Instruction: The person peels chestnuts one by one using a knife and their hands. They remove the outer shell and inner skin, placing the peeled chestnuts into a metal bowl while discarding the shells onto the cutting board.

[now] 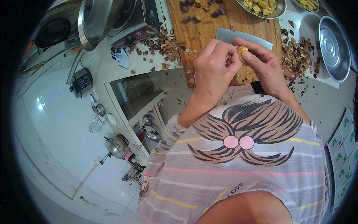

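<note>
My right hand [264, 63] pinches a yellow peeled chestnut [242, 54] between thumb and fingers, above a wooden cutting board [207, 30]. My left hand [216, 63] is at the nut's left side with its fingers curled inward; whether they grip the nut or a bit of skin is hidden. Beneath my hands lies a cleaver [246, 36], its broad blade beyond the fingers and its brown handle [288, 72] partly showing right of my right hand. Brown chestnuts [196, 19] lie on the board's far left part. A metal bowl [282, 12] at its far edge holds yellow peeled chestnuts [260, 5].
Chestnut shells [167, 44] are heaped left of the board, beside a stove [134, 33] and a blue-white glove [120, 57]. More shells [296, 56] lie to its right, near an empty metal basin [334, 50]. A lidded pan's handle [75, 67] juts out at upper left.
</note>
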